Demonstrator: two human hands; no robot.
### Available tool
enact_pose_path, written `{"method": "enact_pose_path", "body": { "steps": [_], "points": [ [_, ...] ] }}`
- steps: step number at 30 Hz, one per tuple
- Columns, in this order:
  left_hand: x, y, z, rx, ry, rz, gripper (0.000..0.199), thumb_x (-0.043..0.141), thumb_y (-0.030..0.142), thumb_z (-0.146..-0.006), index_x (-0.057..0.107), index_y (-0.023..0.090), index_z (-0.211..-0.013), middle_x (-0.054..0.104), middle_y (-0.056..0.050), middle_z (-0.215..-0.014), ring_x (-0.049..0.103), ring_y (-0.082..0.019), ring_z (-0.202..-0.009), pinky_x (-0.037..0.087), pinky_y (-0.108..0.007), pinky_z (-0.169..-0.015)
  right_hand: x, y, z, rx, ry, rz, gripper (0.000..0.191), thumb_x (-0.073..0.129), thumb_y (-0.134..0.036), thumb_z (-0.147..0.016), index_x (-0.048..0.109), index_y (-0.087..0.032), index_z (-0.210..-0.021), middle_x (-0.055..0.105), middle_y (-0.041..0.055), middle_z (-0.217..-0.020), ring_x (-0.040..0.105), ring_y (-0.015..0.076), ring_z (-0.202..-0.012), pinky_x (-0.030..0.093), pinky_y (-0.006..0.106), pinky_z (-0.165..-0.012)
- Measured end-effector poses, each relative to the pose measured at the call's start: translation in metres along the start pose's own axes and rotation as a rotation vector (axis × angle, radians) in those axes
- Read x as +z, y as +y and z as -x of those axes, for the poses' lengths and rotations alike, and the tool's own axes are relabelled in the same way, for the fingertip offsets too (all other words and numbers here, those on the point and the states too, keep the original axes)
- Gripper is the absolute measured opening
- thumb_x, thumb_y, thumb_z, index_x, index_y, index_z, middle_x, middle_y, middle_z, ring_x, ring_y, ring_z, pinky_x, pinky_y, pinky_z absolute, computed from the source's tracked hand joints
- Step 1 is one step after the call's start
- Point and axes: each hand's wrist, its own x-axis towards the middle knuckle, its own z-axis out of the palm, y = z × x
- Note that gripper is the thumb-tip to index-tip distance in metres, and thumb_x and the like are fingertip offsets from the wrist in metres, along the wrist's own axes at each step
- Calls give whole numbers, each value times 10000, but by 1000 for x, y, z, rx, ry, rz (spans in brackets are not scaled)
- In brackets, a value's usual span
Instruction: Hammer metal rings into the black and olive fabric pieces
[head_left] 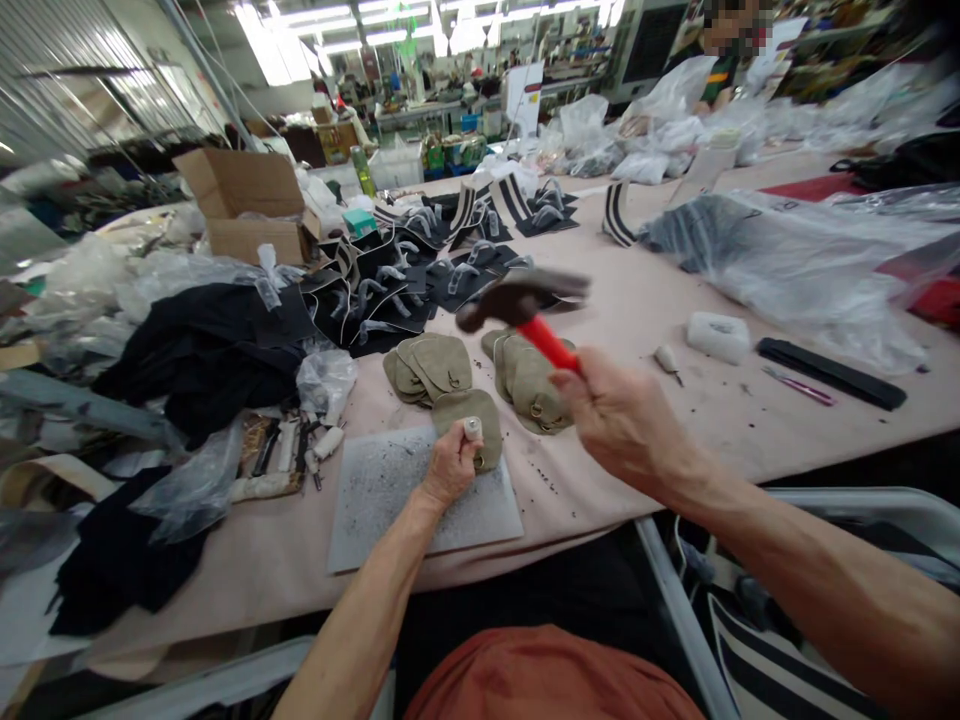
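Observation:
My left hand (452, 462) is closed around a short pale punch (472, 428), upright on an olive fabric piece (469, 405). That piece lies partly over a speckled grey board (382, 500). Raised above the table at the right, my right hand (619, 420) grips the red handle of a hammer (551, 342); its dark head is blurred. Two stacks of olive pieces, a left stack (439, 365) and a right stack (529, 385) with metal rings, lie behind the board.
Black pieces with plastic-wrapped straps (390, 280) lie behind the stacks. A cardboard box (255, 205) and hand tools (289, 450) are at the left. Rightward are a white block (718, 337), a black case (831, 373) and plastic sheeting (780, 260). A person (724, 50) is at the far right.

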Motion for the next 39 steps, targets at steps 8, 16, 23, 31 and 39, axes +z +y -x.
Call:
{"method": "enact_pose_path", "body": {
  "steps": [8, 16, 23, 31, 39],
  "points": [
    [-2, 2, 0, -2, -56, -7, 66, 557, 214, -893, 585, 223, -952, 706, -47, -844, 692, -210, -798, 540, -316, -750, 25, 9, 12, -7, -438, 90, 209, 490, -365, -985, 496, -217, -838, 551, 10, -577, 435, 134, -440, 180, 298, -488],
    [-2, 4, 1, 8, -67, -3, 148, 533, 198, -896, 594, 210, -1031, 724, -62, -900, 688, -201, -782, 530, -305, -731, 25, 7, 17, 29, -192, -7, 309, 311, -376, -1033, 506, -211, -859, 594, 45, -622, 476, 156, -477, 216, 291, -510],
    [-4, 6, 1, -25, -50, 47, 146, 568, 222, -883, 604, 211, -1024, 719, -55, -880, 695, -208, -814, 550, -308, -744, 42, 49, 38, 200, -518, -52, 266, 402, -381, -996, 536, -214, -838, 651, 52, -725, 571, 174, -635, 295, 283, -589],
    [-8, 16, 2, -34, -83, 209, 341, 561, 274, -913, 562, 190, -1244, 730, -92, -1057, 708, -202, -913, 576, -332, -836, 93, 113, 84, 278, -610, 136, 299, 427, -372, -989, 629, -163, -920, 685, 107, -871, 620, 229, -777, 394, 327, -708],
    [-11, 26, -1, -89, -38, 195, 225, 580, 287, -901, 676, 177, -1072, 753, -92, -1041, 707, -217, -946, 572, -348, -874, 142, 8, 62, -109, -167, 0, 410, 513, -253, -953, 568, -142, -1344, 570, 170, -1391, 503, 299, -1252, 381, 436, -1057]
  ]
}}
